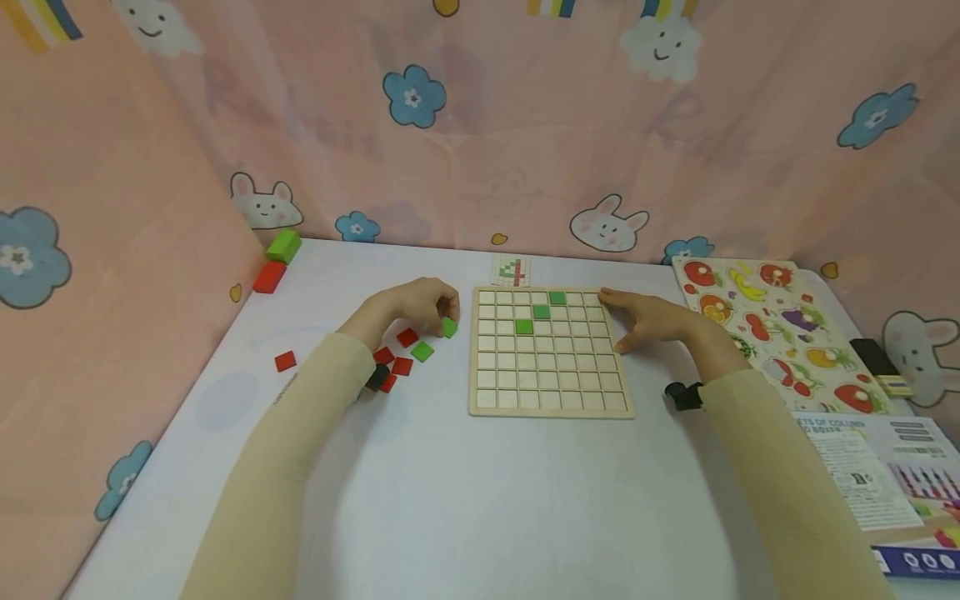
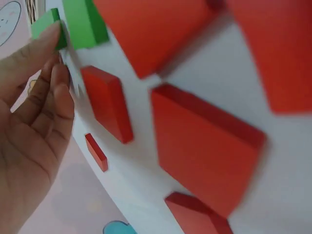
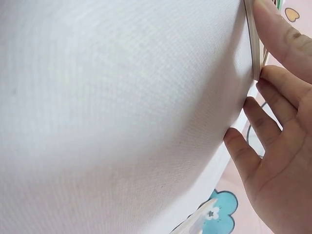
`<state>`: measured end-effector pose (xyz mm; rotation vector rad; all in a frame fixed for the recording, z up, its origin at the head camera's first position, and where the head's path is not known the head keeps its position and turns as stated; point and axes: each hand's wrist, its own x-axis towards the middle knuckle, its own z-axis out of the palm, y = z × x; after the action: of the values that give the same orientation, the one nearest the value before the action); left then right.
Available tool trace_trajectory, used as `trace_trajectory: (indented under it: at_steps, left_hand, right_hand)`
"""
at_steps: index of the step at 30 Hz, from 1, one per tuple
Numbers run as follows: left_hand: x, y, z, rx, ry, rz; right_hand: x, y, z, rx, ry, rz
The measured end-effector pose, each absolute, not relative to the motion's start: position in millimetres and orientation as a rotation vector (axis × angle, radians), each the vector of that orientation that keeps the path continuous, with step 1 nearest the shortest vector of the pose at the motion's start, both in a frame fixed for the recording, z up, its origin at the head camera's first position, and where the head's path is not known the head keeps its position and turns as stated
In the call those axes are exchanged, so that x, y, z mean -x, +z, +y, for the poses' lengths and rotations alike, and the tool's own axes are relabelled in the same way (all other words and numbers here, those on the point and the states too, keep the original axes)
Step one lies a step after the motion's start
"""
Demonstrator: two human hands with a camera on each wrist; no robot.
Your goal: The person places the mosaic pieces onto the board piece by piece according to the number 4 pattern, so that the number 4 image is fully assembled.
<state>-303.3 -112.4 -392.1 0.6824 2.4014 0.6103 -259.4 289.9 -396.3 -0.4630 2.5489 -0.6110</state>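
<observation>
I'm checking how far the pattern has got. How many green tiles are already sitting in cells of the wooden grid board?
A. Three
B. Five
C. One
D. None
A: the head view shows three green tiles in a diagonal line on the wooden grid board, while the left hand pinches a further green tile off the board, beside loose red tiles. The right hand rests at the board's right edge.

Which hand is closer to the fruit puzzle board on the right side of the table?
Right. The right hand rests at the grid board's right edge, just left of the fruit puzzle board. The left hand is across the grid board, pinching a green tile.
</observation>
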Motion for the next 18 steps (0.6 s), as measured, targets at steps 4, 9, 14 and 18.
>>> trace_trajectory:
  at_steps: [4, 9, 14, 18]
  left_hand:
    - [305.3, -392.0, -101.6, -0.722, 0.739, 2.444]
    - [296.9, -390.1, -77.4, -0.748, 0.902, 2.428]
    - [285.4, -391.2, -51.4, -0.803, 0.865, 2.4]
    - [279.3, -393.6, -39.8, -0.826, 0.816, 2.435]
  right_hand:
    - [258.7, -396.1, 290.1, 0.462, -0.611, 2.551]
    - [259.3, -396.6, 290.4, 0.462, -0.616, 2.551]
    - [259.2, -396.3, 290.3, 0.472, -0.617, 2.551]
    - [259.3, -396.0, 290.2, 0.472, -0.611, 2.552]
